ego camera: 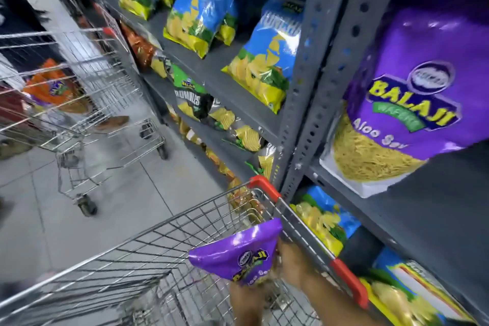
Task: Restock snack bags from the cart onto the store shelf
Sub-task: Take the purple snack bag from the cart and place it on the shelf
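A purple Balaji Aloo Sev snack bag (238, 254) is held just above the wire cart (169, 222), near its red-cornered rim. My left hand (244, 299) grips the bag from below. My right hand (292, 263) grips its right side. Another purple Aloo Sev bag (412, 92) stands on the grey metal shelf (436, 209) at the upper right, leaning forward. The frame is motion-blurred, so my fingers are not sharp.
Blue-and-yellow chip bags (267, 61) fill the shelf bay to the left, with green and black bags (193, 98) below. More blue bags (325, 222) lie on the lower shelves beside the cart. A second cart (79, 82) with orange bags (53, 82) stands in the aisle at left.
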`<move>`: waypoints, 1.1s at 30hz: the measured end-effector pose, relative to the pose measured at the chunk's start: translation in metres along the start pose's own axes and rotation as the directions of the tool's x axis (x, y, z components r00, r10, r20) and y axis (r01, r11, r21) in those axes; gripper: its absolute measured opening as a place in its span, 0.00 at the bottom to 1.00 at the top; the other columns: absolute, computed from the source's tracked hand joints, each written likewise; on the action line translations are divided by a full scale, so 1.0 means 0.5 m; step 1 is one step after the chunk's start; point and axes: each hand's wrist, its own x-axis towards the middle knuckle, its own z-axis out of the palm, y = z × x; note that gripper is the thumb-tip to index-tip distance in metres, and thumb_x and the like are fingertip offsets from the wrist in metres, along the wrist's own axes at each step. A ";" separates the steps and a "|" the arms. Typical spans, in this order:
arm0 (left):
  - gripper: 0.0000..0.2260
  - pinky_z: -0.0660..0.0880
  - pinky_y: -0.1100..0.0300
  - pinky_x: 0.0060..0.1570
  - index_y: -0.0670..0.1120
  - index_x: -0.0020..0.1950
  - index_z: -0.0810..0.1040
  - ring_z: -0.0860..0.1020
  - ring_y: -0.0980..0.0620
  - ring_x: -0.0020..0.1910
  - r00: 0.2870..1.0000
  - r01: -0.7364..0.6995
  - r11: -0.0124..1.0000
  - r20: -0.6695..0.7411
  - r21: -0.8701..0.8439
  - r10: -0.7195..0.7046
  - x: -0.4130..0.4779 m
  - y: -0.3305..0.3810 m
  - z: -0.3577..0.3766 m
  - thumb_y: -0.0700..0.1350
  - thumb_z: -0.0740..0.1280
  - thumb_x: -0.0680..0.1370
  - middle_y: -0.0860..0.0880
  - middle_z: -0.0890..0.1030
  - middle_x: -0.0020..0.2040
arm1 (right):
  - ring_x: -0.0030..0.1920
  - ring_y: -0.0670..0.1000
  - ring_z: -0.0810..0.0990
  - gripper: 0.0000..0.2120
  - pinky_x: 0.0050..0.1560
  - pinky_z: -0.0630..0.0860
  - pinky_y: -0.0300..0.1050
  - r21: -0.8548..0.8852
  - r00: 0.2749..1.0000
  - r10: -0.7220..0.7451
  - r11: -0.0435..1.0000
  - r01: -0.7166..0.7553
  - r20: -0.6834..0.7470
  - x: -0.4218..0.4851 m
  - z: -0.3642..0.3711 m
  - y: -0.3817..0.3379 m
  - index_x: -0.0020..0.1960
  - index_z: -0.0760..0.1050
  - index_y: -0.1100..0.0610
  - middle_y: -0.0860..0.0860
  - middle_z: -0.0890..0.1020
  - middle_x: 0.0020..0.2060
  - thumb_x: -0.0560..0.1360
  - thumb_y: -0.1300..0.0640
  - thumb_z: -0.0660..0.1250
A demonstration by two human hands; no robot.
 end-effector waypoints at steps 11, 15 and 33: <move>0.27 0.75 0.57 0.40 0.45 0.52 0.81 0.82 0.48 0.41 0.975 -0.224 0.860 0.100 0.459 0.200 -0.187 0.182 0.008 0.45 0.81 0.55 0.52 0.84 0.38 | 0.36 0.43 0.81 0.14 0.39 0.79 0.42 0.403 0.924 0.144 0.915 0.012 -0.354 -0.263 -0.088 -0.013 0.42 0.76 0.39 0.41 0.84 0.32 0.64 0.58 0.69; 0.33 0.78 0.58 0.46 0.44 0.61 0.75 0.83 0.47 0.49 0.939 -0.337 0.814 0.232 0.474 0.253 -0.247 0.255 0.008 0.48 0.75 0.57 0.39 0.83 0.53 | 0.40 0.49 0.83 0.15 0.45 0.80 0.52 0.539 0.840 0.126 0.814 0.216 -0.527 -0.326 -0.116 0.015 0.41 0.75 0.32 0.47 0.85 0.38 0.56 0.46 0.67; 0.32 0.82 0.47 0.48 0.54 0.53 0.79 0.85 0.51 0.46 0.506 -0.767 0.594 0.797 0.243 0.328 -0.390 0.330 0.532 0.61 0.81 0.52 0.50 0.86 0.45 | 0.41 0.49 0.81 0.17 0.53 0.79 0.58 0.575 0.388 0.424 0.609 0.546 -0.818 -0.632 -0.469 0.223 0.51 0.77 0.50 0.44 0.83 0.41 0.69 0.69 0.71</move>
